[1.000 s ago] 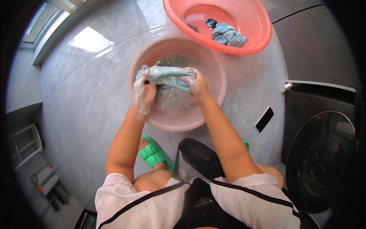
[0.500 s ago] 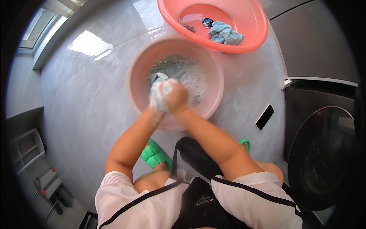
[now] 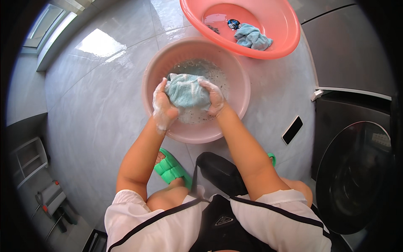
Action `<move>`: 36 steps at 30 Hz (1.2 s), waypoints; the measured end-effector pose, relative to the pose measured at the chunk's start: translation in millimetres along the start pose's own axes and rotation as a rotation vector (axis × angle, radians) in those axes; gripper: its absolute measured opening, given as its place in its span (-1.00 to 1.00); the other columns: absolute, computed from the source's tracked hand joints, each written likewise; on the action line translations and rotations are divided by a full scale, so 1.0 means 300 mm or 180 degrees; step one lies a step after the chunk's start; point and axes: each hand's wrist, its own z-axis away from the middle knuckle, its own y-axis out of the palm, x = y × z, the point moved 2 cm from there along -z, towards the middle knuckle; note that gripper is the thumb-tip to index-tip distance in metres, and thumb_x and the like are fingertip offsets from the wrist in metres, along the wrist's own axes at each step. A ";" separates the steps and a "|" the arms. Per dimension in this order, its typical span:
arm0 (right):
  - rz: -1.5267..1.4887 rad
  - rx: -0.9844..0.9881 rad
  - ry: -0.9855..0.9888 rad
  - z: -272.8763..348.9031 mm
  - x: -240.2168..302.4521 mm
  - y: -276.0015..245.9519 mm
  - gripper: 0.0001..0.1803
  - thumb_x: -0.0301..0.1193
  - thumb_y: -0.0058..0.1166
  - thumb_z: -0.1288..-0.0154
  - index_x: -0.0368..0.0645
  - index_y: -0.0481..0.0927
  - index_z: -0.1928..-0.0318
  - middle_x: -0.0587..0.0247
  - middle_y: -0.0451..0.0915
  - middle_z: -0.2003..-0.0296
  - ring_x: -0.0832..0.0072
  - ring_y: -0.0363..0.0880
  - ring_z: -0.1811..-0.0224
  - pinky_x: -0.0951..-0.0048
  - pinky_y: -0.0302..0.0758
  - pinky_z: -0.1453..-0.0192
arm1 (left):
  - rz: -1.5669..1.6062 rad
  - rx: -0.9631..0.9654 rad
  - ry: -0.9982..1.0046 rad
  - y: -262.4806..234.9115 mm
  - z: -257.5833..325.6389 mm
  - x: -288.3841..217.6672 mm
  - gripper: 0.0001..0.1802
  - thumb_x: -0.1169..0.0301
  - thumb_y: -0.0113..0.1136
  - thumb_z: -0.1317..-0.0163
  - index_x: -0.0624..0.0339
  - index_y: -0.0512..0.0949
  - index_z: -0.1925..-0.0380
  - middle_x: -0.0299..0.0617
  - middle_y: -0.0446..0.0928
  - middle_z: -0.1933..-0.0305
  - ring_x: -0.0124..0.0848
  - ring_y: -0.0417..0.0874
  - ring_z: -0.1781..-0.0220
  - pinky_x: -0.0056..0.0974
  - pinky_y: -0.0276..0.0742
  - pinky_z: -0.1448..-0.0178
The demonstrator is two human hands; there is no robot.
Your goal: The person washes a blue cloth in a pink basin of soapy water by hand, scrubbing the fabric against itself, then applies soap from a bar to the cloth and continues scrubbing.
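Note:
A wet, light blue cloth [image 3: 187,91] is held between my two hands above the soapy water in a pale pink basin [image 3: 150,71]. At its left edge my left hand [image 3: 163,105] grips it, with lather over the fingers and wrist. Foam also coats my right hand [image 3: 215,98], whose fingers curl over the cloth's right side. The cloth looks spread and bunched, with white suds on its upper folds. Grey, bubbly water [image 3: 195,116] shows below and behind it.
A larger coral basin [image 3: 289,42] stands beyond, holding another blue cloth [image 3: 253,37], a round dark item [image 3: 233,24] and a small greyish clump [image 3: 213,29]. A phone [image 3: 292,130] lies on the floor at right, near a dark front-loading machine [image 3: 352,176]. Green slippers [image 3: 170,166] are on my feet.
My hands were pressed together around the bunched, lathered cloth. Now they have moved apart, and the cloth is opened out between them.

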 end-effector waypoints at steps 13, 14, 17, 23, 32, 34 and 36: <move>0.3915 -0.0115 -0.4025 0.132 -0.294 0.328 -0.84 -0.36 0.53 -0.40 -0.15 0.80 0.19 -0.05 0.81 0.05 0.06 0.85 0.02 0.16 0.77 -0.15 | -0.0227 0.2823 -0.0942 -0.231 -0.147 -0.075 -0.68 0.13 0.21 -0.75 0.03 0.70 -0.25 -0.26 0.78 -0.06 -0.30 0.79 -0.15 -0.11 0.75 -0.37; 0.3860 -0.0260 -0.4366 0.102 -0.219 0.195 -0.84 -0.35 0.51 -0.40 -0.15 0.80 0.24 -0.05 0.83 0.09 0.05 0.86 0.07 0.15 0.78 -0.12 | -0.1754 0.2582 0.0244 -0.185 -0.157 0.075 -0.67 0.17 0.21 -0.72 0.04 0.68 -0.29 -0.24 0.76 -0.14 -0.27 0.77 -0.21 -0.07 0.73 -0.37; 0.4177 -0.1506 -0.2935 0.033 0.002 -0.052 -0.81 -0.18 0.48 -0.34 0.01 0.82 0.28 0.01 0.84 0.28 -0.04 0.81 0.26 0.06 0.75 0.05 | -0.4616 0.1580 0.2954 -0.099 -0.122 0.248 -0.62 0.23 0.22 -0.66 0.06 0.63 -0.36 -0.18 0.73 -0.31 -0.20 0.73 -0.35 -0.01 0.68 -0.37; 0.4413 -0.0795 -0.3596 0.078 -0.190 0.127 -0.86 -0.32 0.41 -0.44 -0.07 0.84 0.27 -0.04 0.82 0.29 -0.02 0.80 0.28 0.07 0.74 0.06 | -0.0290 0.0448 0.0155 -0.151 -0.033 0.115 -0.72 0.32 0.20 -0.65 0.14 0.70 -0.21 -0.14 0.78 -0.22 -0.17 0.79 -0.29 -0.04 0.75 -0.40; 0.2176 -0.0566 -0.1521 0.077 0.029 0.048 -0.77 -0.42 0.35 -0.58 -0.25 0.81 -0.12 0.28 0.80 0.15 0.48 0.76 0.14 0.36 0.67 -0.03 | -0.1127 0.0837 0.0751 -0.004 0.078 -0.078 -0.58 0.47 0.25 -0.66 0.10 0.50 -0.44 -0.05 0.71 -0.33 -0.15 0.76 -0.40 0.01 0.74 -0.50; 0.1727 -0.0206 -0.1280 0.096 0.086 0.022 -0.62 -0.56 0.31 -0.50 -0.28 0.72 -0.28 0.30 0.70 0.03 0.53 0.68 0.07 0.43 0.64 -0.10 | -0.1261 0.1003 0.0710 -0.009 0.085 -0.092 -0.47 0.52 0.27 -0.62 0.07 0.43 -0.51 -0.03 0.68 -0.37 -0.13 0.73 -0.44 0.03 0.75 -0.50; 0.1007 0.0027 -0.0992 0.115 0.140 0.014 -0.50 -0.69 0.24 -0.41 -0.31 0.67 -0.35 0.32 0.63 -0.01 0.57 0.63 0.08 0.50 0.62 -0.10 | -0.1385 0.0942 0.0631 -0.002 0.097 -0.104 -0.39 0.60 0.22 -0.57 0.05 0.37 -0.55 0.02 0.65 -0.41 -0.07 0.71 -0.49 0.10 0.75 -0.53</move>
